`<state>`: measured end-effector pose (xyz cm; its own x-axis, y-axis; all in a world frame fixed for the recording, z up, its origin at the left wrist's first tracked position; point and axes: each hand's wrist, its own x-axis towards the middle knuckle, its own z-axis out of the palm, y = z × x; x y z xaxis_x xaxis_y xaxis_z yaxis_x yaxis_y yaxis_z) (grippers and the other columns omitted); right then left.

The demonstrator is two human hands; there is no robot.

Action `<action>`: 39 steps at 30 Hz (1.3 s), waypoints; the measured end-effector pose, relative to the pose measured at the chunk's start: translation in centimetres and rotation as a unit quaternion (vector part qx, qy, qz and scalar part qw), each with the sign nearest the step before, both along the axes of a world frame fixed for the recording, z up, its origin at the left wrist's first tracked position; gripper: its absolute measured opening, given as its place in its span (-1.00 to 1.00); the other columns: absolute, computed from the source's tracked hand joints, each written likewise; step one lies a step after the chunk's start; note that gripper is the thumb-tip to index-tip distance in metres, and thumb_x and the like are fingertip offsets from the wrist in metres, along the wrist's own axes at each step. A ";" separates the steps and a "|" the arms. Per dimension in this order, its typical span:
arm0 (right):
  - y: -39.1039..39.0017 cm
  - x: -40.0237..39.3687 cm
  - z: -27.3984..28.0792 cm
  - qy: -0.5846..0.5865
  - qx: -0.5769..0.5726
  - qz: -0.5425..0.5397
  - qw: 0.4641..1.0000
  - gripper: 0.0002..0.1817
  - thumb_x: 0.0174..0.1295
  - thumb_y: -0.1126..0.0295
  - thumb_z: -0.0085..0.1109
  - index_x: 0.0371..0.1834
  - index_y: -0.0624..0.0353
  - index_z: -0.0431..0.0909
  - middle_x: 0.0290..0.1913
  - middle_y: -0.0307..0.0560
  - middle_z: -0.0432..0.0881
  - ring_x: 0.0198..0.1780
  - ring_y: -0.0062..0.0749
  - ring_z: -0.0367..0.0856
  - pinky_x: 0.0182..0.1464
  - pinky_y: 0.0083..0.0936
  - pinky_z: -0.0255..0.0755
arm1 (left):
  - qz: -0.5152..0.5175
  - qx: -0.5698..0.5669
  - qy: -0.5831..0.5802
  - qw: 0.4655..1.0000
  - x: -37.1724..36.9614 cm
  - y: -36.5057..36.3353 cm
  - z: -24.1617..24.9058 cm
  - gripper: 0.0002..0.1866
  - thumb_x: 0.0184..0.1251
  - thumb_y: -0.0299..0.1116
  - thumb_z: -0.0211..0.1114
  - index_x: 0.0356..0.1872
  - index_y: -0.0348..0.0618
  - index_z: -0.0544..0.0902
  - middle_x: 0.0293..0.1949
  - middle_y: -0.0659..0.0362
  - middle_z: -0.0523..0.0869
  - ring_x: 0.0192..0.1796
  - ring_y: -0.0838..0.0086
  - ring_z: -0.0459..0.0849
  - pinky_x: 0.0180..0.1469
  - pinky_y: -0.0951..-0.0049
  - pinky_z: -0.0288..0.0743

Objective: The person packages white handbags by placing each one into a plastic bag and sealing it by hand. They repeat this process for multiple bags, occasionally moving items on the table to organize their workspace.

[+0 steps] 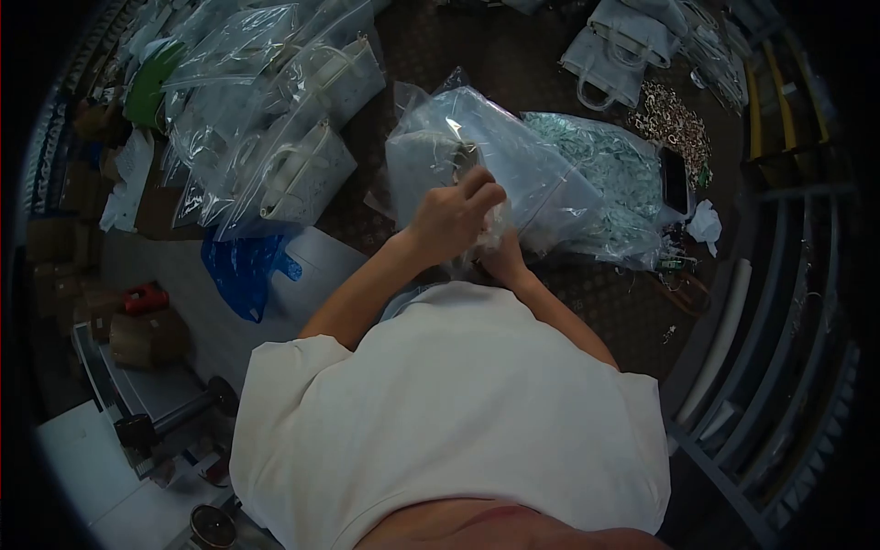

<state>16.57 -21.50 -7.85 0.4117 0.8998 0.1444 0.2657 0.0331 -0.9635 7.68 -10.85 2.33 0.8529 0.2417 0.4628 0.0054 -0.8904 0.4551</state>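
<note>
Fingers (488, 195) of left hand (446, 220): bent and drawn close together over pale bunched material (495, 227); tips hidden, cannot tell whether pinching. Fingers of right hand (500, 260): low beside same material, mostly covered; cannot tell whether spread or closed.

Position of material: between both sets of fingers, against near side of clear plastic bag (417, 165). Just beyond and right of fingers: smooth clear sheeting (541, 174), then bag of pale green pieces (610, 174), creased, lying on dark patterned surface (596, 298).

Progress, judged from visible state: partway. Material bunched, not laid flat; bag beneath fingers rumpled, closure not visible. Already inside clear plastic, well left of fingers: several pale handbags (312, 174). Apparently outside plastic, far beyond fingers to right: white handbags (605, 69), stacked. Also loose, nearer than those but right of fingers: heap of small metal pieces (674, 124), unsorted by look. Counts: not readable, owing to overlap and glare.
</note>
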 end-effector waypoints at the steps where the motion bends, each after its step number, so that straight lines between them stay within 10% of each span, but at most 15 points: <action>1: 0.2 0.4 -0.1 -0.003 0.004 0.003 1.000 -0.81 -0.02 0.49 0.17 -0.29 0.20 0.53 -0.36 0.11 0.59 -0.30 0.03 0.59 -0.34 -0.34 0.44 | 0.073 -0.006 -0.039 0.997 -0.5 0.6 0.2 -0.88 0.19 -0.58 0.09 -0.26 -0.19 0.43 -0.35 0.12 0.53 -0.48 0.28 0.60 -0.49 0.41 0.47; 3: -0.1 1.7 0.9 -0.182 0.011 -0.012 0.983 -0.84 -0.04 0.49 0.15 -0.34 0.22 0.52 -0.32 0.07 0.59 -0.31 -0.03 0.61 -0.37 -0.33 0.44 | 0.145 -0.013 -0.080 0.986 -2.2 1.8 0.1 -0.88 0.24 -0.57 0.06 -0.23 -0.17 0.41 -0.35 0.15 0.54 -0.48 0.30 0.62 -0.51 0.40 0.48; 5: 0.2 4.1 3.7 -0.286 -0.021 0.003 0.958 -0.83 -0.05 0.49 0.14 -0.34 0.23 0.53 -0.32 0.06 0.60 -0.31 -0.06 0.62 -0.36 -0.33 0.46 | 0.260 -0.362 -0.135 0.885 -4.5 2.3 -1.0 -0.96 0.34 -0.44 0.01 -0.27 -0.16 0.41 -0.36 0.15 0.53 -0.47 0.39 0.64 -0.49 0.41 0.53; 6: 0.6 5.1 5.5 -0.385 -0.057 0.017 0.921 -0.82 -0.06 0.48 0.12 -0.34 0.23 0.54 -0.31 0.05 0.61 -0.31 -0.09 0.63 -0.35 -0.33 0.47 | 0.253 -0.364 -0.132 0.887 -5.0 1.7 -1.2 -0.96 0.34 -0.44 0.01 -0.27 -0.16 0.41 -0.36 0.15 0.53 -0.47 0.39 0.64 -0.49 0.41 0.53; 8: 1.3 6.5 9.1 -0.455 -0.096 0.078 0.882 -0.83 -0.06 0.47 0.10 -0.35 0.22 0.55 -0.34 0.02 0.61 -0.32 -0.12 0.63 -0.34 -0.32 0.49 | 0.239 -0.714 -0.191 0.630 -6.5 -0.6 -1.4 -0.83 0.42 -0.31 -0.08 -0.28 -0.17 0.41 -0.32 0.17 0.54 -0.44 0.46 0.65 -0.50 0.49 0.55; 12: 1.9 6.1 9.8 -0.556 -0.181 0.275 0.763 -0.83 -0.03 0.43 0.08 -0.35 0.15 0.59 -0.42 -0.02 0.60 -0.35 -0.16 0.63 -0.32 -0.30 0.50 | 0.238 -0.804 -0.028 0.545 -11.0 -2.4 -2.9 -0.77 0.43 -0.26 -0.10 -0.29 -0.20 0.41 -0.31 0.16 0.55 -0.45 0.47 0.65 -0.51 0.54 0.55; 14: 2.0 5.0 9.3 -0.519 -0.219 0.310 0.766 -0.83 -0.01 0.41 0.08 -0.35 0.14 0.60 -0.41 -0.01 0.60 -0.34 -0.16 0.63 -0.31 -0.30 0.50 | 0.289 -0.688 -0.018 0.665 -13.7 -1.5 -5.1 -0.77 0.43 -0.24 -0.07 -0.30 -0.18 0.42 -0.32 0.17 0.55 -0.44 0.49 0.65 -0.55 0.57 0.51; 24: -2.1 7.9 7.7 -0.062 -0.074 0.161 0.982 -0.62 -0.03 0.37 0.30 -0.11 0.21 0.51 -0.15 0.05 0.56 -0.08 -0.13 0.54 -0.03 -0.34 0.43 | 0.305 -0.624 -0.024 0.719 -16.2 -0.6 -6.1 -0.80 0.41 -0.28 -0.04 -0.34 -0.13 0.47 -0.45 0.25 0.54 -0.57 0.66 0.47 -0.52 0.73 0.29; 28: -4.5 9.9 4.5 -0.164 -0.085 0.187 0.965 -0.40 -0.05 0.40 0.34 0.14 0.14 0.39 0.14 0.00 0.40 0.12 -0.28 0.42 0.09 -0.40 0.35 | 0.271 -0.611 0.012 0.744 -15.8 0.5 -5.2 -0.78 0.38 -0.24 0.01 -0.32 -0.16 0.50 -0.50 0.27 0.53 -0.53 0.66 0.47 -0.51 0.69 0.29; 30: -6.2 8.5 2.6 -0.019 -0.236 0.249 0.939 -0.30 -0.04 0.34 0.35 0.24 0.12 0.28 0.25 0.02 0.27 0.20 -0.31 0.34 0.12 -0.44 0.32 | 0.248 -0.597 0.041 0.762 -14.6 1.2 -4.3 -0.76 0.37 -0.22 0.04 -0.28 -0.19 0.52 -0.50 0.27 0.54 -0.51 0.65 0.48 -0.51 0.67 0.30; 32: -6.5 7.5 1.4 0.024 -0.226 0.263 0.938 -0.32 -0.01 0.33 0.33 0.23 0.14 0.28 0.23 0.03 0.31 0.16 -0.35 0.37 0.09 -0.49 0.33 | 0.290 -0.300 0.176 0.892 -12.3 0.7 -2.2 -0.74 0.27 -0.25 0.16 -0.18 -0.24 0.55 -0.49 0.19 0.55 -0.50 0.55 0.51 -0.46 0.60 0.36; 34: -6.3 7.1 1.2 0.163 -0.305 0.215 0.913 -0.31 -0.04 0.31 0.34 0.21 0.16 0.30 0.19 0.04 0.32 0.16 -0.23 0.37 0.13 -0.41 0.30 | 0.272 -0.251 0.144 0.918 -10.9 0.8 -1.9 -0.75 0.22 -0.30 0.20 -0.17 -0.25 0.57 -0.48 0.16 0.56 -0.49 0.51 0.53 -0.44 0.58 0.38; 39: -6.0 6.9 1.7 -0.127 -0.214 0.247 0.937 -0.41 0.06 0.37 0.25 0.20 0.20 0.32 0.12 0.01 0.42 0.06 -0.32 0.45 0.07 -0.49 0.35 | 0.223 -0.275 0.150 0.923 -9.8 1.3 -2.3 -0.81 0.13 -0.45 0.27 -0.25 -0.31 0.61 -0.44 0.14 0.57 -0.40 0.53 0.51 -0.33 0.60 0.39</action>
